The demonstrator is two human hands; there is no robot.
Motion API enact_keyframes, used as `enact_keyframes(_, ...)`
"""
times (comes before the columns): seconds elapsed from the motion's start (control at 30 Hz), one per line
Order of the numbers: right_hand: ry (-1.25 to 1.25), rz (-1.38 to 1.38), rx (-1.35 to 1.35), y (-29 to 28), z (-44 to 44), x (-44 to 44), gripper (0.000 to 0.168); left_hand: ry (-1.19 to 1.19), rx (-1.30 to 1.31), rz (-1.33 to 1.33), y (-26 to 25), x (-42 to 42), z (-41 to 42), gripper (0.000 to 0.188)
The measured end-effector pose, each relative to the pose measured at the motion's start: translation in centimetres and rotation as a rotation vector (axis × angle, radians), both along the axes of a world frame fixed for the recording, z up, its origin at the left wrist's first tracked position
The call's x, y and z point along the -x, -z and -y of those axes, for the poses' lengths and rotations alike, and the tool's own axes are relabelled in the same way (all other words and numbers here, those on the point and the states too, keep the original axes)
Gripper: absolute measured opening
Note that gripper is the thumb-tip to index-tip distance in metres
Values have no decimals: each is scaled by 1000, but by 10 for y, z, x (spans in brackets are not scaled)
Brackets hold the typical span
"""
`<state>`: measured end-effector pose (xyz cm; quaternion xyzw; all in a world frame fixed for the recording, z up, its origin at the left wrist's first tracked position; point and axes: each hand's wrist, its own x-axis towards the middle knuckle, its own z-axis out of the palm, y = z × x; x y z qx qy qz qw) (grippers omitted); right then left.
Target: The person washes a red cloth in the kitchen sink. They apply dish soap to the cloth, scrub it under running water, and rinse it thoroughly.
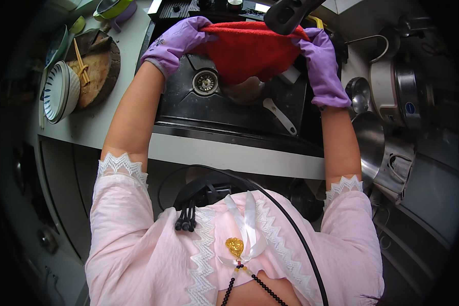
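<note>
A red cloth [252,53] hangs stretched over a black sink [225,114], its upper edge held at both ends. My left hand [179,42], in a purple rubber glove, grips the cloth's left corner. At the right corner, my right hand [321,57] in a matching glove is closed on the cloth. Beneath the cloth's lower edge, a rounded shiny item [244,90] shows only in part. To its left is the metal drain strainer [205,82]. A white-handled utensil [281,116] lies on the sink floor, and a pale block [289,74] sits farther back.
On the left counter, stacked bowls [61,91] lean by a round wooden chopping board [99,76] with chopsticks [80,61] on it. A black faucet [285,17] reaches over the cloth. At right are a ladle [358,93], a metal pot [369,141] and a rice cooker [386,90].
</note>
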<state>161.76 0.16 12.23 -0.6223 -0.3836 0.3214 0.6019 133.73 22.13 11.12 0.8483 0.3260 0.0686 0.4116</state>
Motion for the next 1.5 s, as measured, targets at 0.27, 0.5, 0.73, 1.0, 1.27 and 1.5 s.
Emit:
enact_keyframes(0.27, -97, -312, -188, -23, 3, 14, 28, -60, 85, 343, -12, -2, 19, 42)
enact_keyframes(0.5, -262, 9, 38, 93, 37, 28, 24, 117, -148, 638, 100, 0, 76, 34)
enact_keyframes(0.73, -60, -446, 446, 188, 76, 59, 23, 264, -263, 37, 155, 26, 107, 29)
enact_keyframes(1.0, -212, 267, 326, 145, 65, 45, 29, 156, -381, 45, 100, 5, 107, 28)
enact_keyframes(1.27, -220, 837, 579, 120, 22, 29, 61, 133, -300, 95, 103, -1, 103, 43)
enact_keyframes(1.5, -324, 959, 768, 158, -11, 15, 73, -321, 253, 238, 104, 44, 100, 37)
